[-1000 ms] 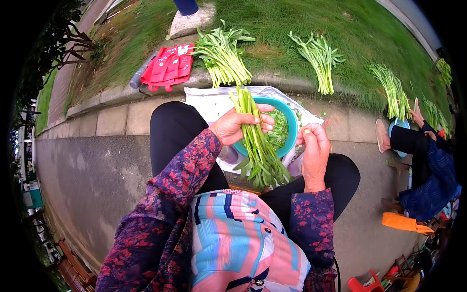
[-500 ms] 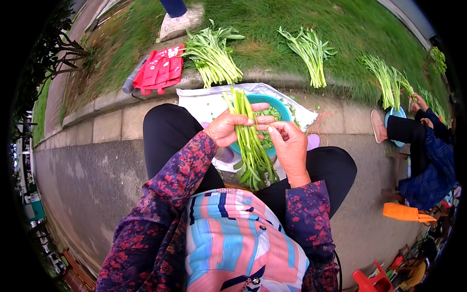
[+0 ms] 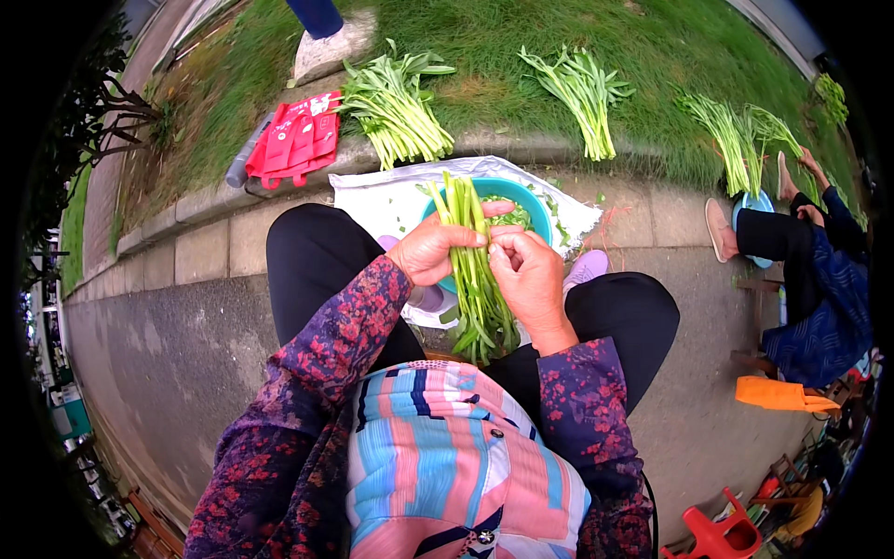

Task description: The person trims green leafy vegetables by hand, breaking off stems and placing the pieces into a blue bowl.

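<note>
Left hand (image 3: pixel 431 252) is clamped round slender, leafy green stalks (image 3: pixel 477 291); right hand (image 3: pixel 533 281) pinches just beside it, can't tell on what; smooth round teal basin (image 3: pixel 537 203) below

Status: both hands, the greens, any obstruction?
Left hand closed around green stalks. Right hand at the stalks, fingertips bunched, hold unclear. No obstruction visible at hands; stalks partly hide turquoise basin.
</note>
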A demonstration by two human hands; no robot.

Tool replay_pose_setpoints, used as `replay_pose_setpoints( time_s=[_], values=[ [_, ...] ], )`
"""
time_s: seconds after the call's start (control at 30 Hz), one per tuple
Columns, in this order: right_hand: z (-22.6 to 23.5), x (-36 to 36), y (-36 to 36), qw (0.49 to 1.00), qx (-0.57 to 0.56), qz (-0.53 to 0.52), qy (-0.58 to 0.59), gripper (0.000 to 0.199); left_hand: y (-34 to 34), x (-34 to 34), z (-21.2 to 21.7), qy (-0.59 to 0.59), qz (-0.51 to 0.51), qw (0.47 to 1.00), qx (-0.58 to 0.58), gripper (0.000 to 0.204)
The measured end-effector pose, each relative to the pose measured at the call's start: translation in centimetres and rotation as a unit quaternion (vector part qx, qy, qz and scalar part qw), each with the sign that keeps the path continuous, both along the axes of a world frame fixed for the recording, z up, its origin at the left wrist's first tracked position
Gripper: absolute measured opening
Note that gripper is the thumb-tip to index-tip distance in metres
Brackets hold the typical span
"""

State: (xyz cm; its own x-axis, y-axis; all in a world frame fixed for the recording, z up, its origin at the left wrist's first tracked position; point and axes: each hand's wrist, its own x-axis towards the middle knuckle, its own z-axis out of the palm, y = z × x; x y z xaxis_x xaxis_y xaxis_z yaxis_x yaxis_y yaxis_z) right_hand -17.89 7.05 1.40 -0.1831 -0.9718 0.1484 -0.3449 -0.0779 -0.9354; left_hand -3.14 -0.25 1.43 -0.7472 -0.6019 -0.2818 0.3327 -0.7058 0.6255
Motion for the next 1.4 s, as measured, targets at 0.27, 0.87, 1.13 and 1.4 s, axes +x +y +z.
replay_pose_setpoints(
  time_s=[0.27, 0.87, 1.13, 1.4],
  values=[
    [-1.4, 0.0, -0.3, 0.993, 0.024, -0.028, -0.112, 0.001, 0.1, 0.0, -0.6, -0.015, 0.003, 1.000, 0.011, 0.046],
    [-0.3, -4.6, -1.4, 0.948, 0.050, -0.181, -0.258, 0.011, -3.9, 7.2, -2.1, 0.148, 0.282, 0.947, 0.036, 0.061],
    [-1.4, -5.7, -1.7, 0.953, 0.073, -0.181, -0.233, 0.013, -4.7, 8.2, -3.4, 0.122, 0.385, 0.910, 0.092, 0.014],
    [-2.2, -4.2, -1.7, 0.978, 0.069, -0.076, -0.185, 0.024, -4.7, 7.5, -4.1, 0.077, 0.445, 0.869, 0.202, 0.021]
  ],
)
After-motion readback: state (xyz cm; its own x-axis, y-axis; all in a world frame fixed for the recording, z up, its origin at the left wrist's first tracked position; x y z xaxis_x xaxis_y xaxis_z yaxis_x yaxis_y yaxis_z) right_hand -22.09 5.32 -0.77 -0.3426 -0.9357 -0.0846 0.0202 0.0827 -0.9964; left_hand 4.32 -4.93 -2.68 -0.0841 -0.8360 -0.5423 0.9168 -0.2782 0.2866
